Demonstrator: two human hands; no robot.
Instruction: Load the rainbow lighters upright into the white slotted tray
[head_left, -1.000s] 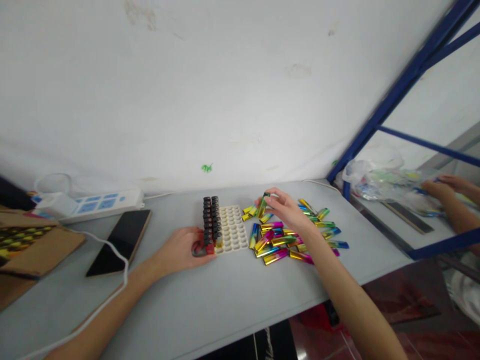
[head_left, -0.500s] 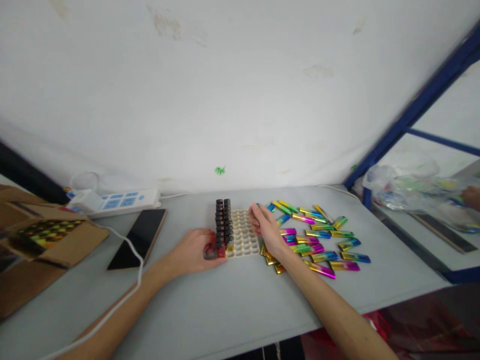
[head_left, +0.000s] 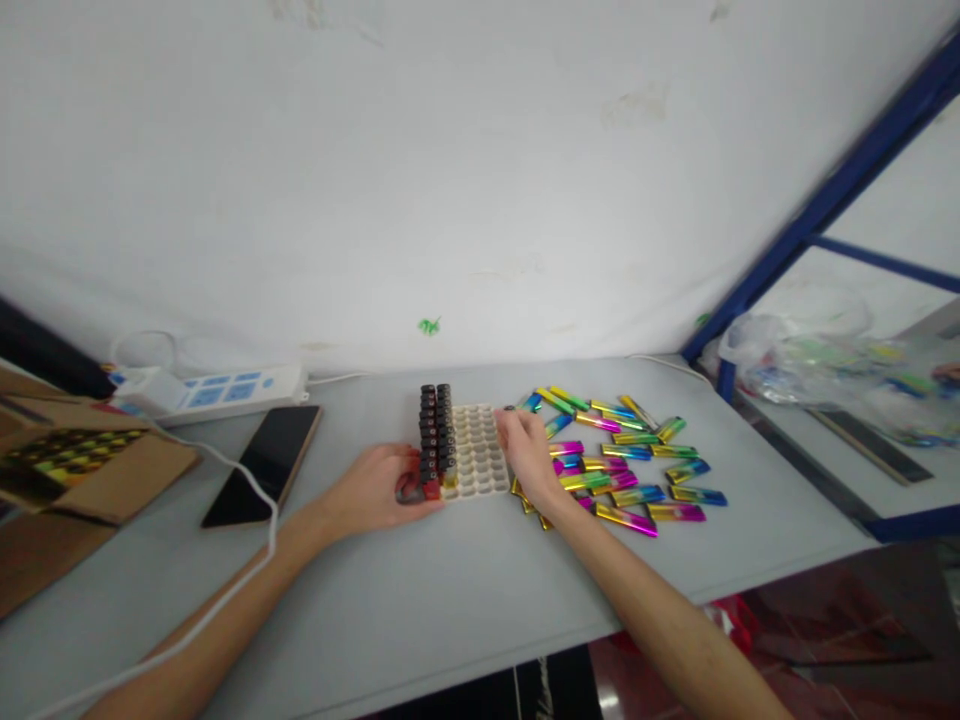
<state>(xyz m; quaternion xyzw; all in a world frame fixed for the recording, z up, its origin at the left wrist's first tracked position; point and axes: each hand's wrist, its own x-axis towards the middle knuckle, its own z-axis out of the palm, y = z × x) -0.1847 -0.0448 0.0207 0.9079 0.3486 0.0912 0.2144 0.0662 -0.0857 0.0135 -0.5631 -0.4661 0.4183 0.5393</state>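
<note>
Shiny cases (head_left: 628,480) in pink, gold, green and blue lie loose right of the middle of the frame. Behind everything a white wall (head_left: 480,170) fills the upper part, above a grey bench (head_left: 420,610) that spans the width. Blue frame bars (head_left: 814,215) slant down from the upper right, with clear plastic bags (head_left: 817,365) beyond. At the left edge sits a cardboard box (head_left: 154,455), then a white power strip (head_left: 274,383) and a dark phone (head_left: 262,465). Left hand (head_left: 375,487) — thumb and fingers apart in a loose curve — touches the left side of a pale tray (head_left: 476,455). Right hand (head_left: 527,455) is at its right edge, grip closed on something mostly hidden — only a dark tip (head_left: 510,408) shows. Black-topped pieces (head_left: 436,430) stand upright in the tray's two left rows.
</note>
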